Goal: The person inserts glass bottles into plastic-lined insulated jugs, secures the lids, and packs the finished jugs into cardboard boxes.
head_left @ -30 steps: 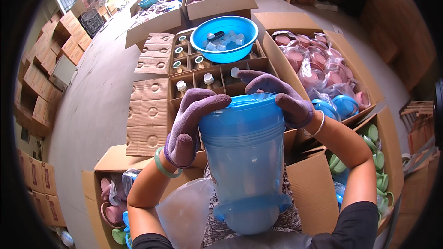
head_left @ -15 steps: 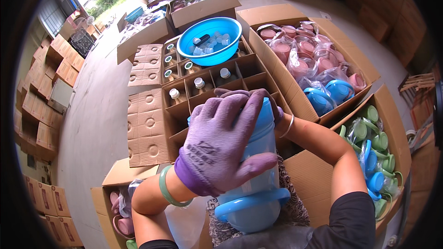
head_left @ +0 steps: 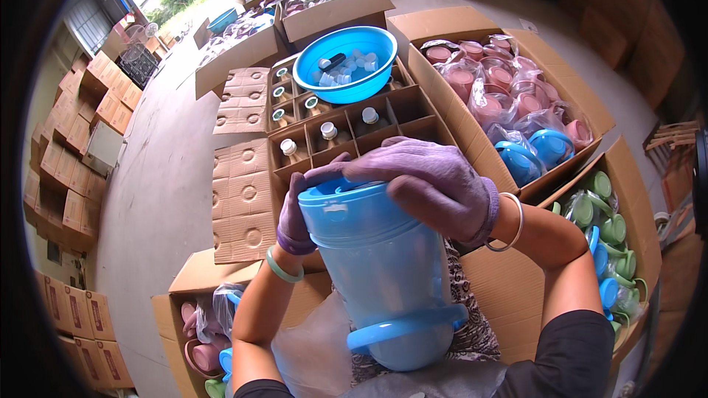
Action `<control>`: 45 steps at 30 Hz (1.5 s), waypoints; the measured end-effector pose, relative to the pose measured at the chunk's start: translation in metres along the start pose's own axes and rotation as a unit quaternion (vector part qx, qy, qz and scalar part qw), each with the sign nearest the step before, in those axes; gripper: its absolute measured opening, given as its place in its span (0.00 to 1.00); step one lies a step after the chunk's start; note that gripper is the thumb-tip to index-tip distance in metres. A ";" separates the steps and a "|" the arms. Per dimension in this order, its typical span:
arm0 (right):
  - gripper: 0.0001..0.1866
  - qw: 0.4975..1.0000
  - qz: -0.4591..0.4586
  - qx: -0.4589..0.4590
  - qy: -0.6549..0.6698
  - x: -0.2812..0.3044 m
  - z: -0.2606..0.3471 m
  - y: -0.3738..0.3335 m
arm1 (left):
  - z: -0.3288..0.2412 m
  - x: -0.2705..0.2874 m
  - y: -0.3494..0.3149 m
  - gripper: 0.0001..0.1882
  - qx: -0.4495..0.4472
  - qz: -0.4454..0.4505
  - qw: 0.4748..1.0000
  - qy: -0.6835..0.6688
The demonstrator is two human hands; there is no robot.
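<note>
Container point(head_left: 383, 273), blue, 1: above your lap. Your left hand point(head_left: 295, 214): curled at its rim, 9 o'clock; cannot tell if pinching. Your right hand point(head_left: 446, 184): cupped over the rim, 2 o'clock, thumb spread from fingers. Beyond: bottles point(head_left: 328, 133), white-capped, 3, 11 o'clock; basin point(head_left: 354, 93), 12 o'clock.

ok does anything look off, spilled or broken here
One mild oddity: a small dark object lies among the pale caps in the blue basin; too small to identify. No spill or break shows, and the blue container looks intact where visible.
</note>
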State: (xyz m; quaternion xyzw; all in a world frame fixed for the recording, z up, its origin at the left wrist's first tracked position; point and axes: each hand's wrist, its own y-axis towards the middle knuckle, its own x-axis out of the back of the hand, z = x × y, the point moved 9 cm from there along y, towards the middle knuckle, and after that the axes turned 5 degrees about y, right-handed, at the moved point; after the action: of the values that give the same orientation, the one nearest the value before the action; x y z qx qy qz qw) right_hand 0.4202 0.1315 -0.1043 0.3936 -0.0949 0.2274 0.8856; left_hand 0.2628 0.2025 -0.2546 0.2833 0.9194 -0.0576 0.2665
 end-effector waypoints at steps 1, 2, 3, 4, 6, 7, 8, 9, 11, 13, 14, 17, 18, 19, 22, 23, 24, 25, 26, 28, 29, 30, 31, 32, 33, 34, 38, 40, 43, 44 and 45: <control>0.17 1.000 -0.005 0.000 0.003 0.002 -0.007 -0.007 | -0.009 -0.003 -0.009 0.38 -0.059 -0.019 0.992 0.106; 0.17 1.000 -0.009 0.000 0.006 0.004 -0.020 -0.017 | -0.020 -0.005 -0.019 0.38 -0.117 -0.040 0.970 0.211; 0.23 0.999 -0.001 -0.019 0.034 0.003 -0.033 -0.026 | -0.044 -0.023 -0.035 0.39 -0.197 -0.032 0.922 0.332; 0.20 0.997 -0.018 -0.022 0.066 -0.001 -0.053 -0.038 | -0.062 -0.041 -0.049 0.33 -0.258 -0.022 0.876 0.407; 0.18 0.987 -0.062 -0.041 0.140 0.006 -0.092 -0.071 | -0.075 -0.096 -0.049 0.26 -0.251 -0.047 0.800 0.543; 0.20 0.961 -0.074 -0.044 0.264 -0.005 -0.107 -0.075 | -0.085 -0.121 -0.053 0.30 -0.291 -0.011 0.696 0.656; 0.24 0.912 -0.084 -0.056 0.399 -0.017 -0.124 -0.081 | -0.087 -0.144 -0.053 0.27 -0.303 -0.005 0.646 0.700; 0.28 0.866 -0.090 -0.069 0.487 -0.028 -0.132 -0.075 | -0.086 -0.163 -0.053 0.27 -0.302 0.006 0.619 0.725; 0.20 0.867 -0.084 -0.153 0.468 -0.030 -0.146 -0.074 | -0.081 -0.169 -0.048 0.29 -0.317 0.026 0.622 0.715; 0.25 0.923 -0.130 -0.149 0.331 -0.013 -0.130 -0.075 | -0.079 -0.101 -0.043 0.23 -0.305 0.074 0.774 0.550; 0.26 0.953 -0.115 -0.134 0.245 -0.011 -0.089 -0.062 | -0.066 -0.056 -0.035 0.22 -0.242 0.060 0.839 0.483; 0.28 0.992 -0.001 0.089 0.091 -0.014 0.023 -0.024 | -0.032 0.057 -0.031 0.24 -0.091 -0.058 0.927 0.359; 0.27 0.993 0.007 0.108 0.054 -0.006 0.027 -0.022 | -0.044 0.054 -0.027 0.24 -0.074 -0.114 0.956 0.261; 0.25 0.998 -0.008 0.059 0.002 0.015 0.005 -0.025 | -0.067 0.002 -0.022 0.25 -0.154 -0.079 0.923 0.343; 0.21 0.985 0.082 -0.119 -0.091 -0.004 -0.042 -0.021 | -0.061 -0.068 -0.031 0.29 -0.250 0.115 0.882 0.382; 0.18 0.989 0.057 0.102 -0.093 -0.009 0.016 -0.010 | -0.035 -0.025 -0.022 0.29 -0.095 0.038 0.966 0.239; 0.19 0.982 0.049 0.155 -0.096 -0.007 0.029 -0.009 | 0.005 0.003 -0.015 0.28 0.066 -0.035 0.994 0.075; 0.20 0.970 0.039 0.229 -0.077 -0.017 0.049 0.002 | 0.010 0.080 -0.025 0.27 0.020 -0.047 0.940 0.338; 0.20 0.951 -0.015 0.280 -0.127 0.002 0.032 -0.004 | -0.008 0.060 -0.015 0.26 -0.053 -0.033 0.894 0.445; 0.21 0.977 0.001 0.158 -0.145 0.015 -0.012 -0.019 | -0.041 0.007 -0.013 0.30 -0.094 -0.114 0.962 0.228; 0.22 0.992 0.070 0.001 -0.105 0.012 -0.041 -0.024 | -0.061 -0.036 -0.023 0.34 -0.236 -0.044 0.946 0.217; 0.23 0.979 0.138 -0.141 -0.054 -0.001 -0.062 -0.026 | -0.042 -0.040 -0.026 0.37 -0.200 0.046 0.960 0.190; 0.22 0.984 0.116 0.028 -0.134 -0.015 -0.014 -0.011 | -0.024 -0.005 -0.023 0.36 -0.164 0.011 0.965 0.202; 0.23 0.992 0.102 0.058 -0.036 -0.019 0.022 -0.003 | -0.001 0.016 -0.017 0.36 -0.065 0.061 0.995 0.039; 0.25 0.996 0.073 0.048 -0.005 -0.009 0.017 -0.003 | 0.018 0.011 -0.008 0.35 0.052 0.085 0.987 -0.126; 0.26 0.998 0.045 0.040 0.026 0.004 0.007 -0.003 | 0.008 0.031 0.001 0.32 0.015 -0.006 0.985 0.174; 0.24 0.950 0.084 -0.300 0.038 0.003 -0.080 -0.038 | -0.039 -0.042 -0.020 0.32 -0.217 0.034 0.953 0.209; 0.33 0.989 0.148 -0.016 0.000 -0.023 0.000 -0.005 | -0.020 -0.044 -0.018 0.32 -0.030 0.147 0.986 -0.072; 0.24 0.980 0.044 0.041 0.191 -0.018 0.013 0.001 | -0.014 0.040 -0.006 0.31 -0.065 -0.069 0.984 0.150; 0.24 0.996 0.054 0.006 0.077 -0.006 -0.031 -0.003 | -0.032 0.032 -0.016 0.31 -0.131 -0.090 0.964 0.214; 0.24 0.996 0.072 -0.035 -0.047 0.012 -0.072 -0.014 | -0.051 0.003 -0.021 0.31 -0.192 -0.113 0.936 0.273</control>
State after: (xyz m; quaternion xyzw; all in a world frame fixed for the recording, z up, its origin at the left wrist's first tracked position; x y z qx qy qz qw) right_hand 0.4368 0.1807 -0.1581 0.3649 -0.1720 0.2683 0.8748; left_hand 0.2261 0.1997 -0.2139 0.1256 0.9763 0.1699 0.0459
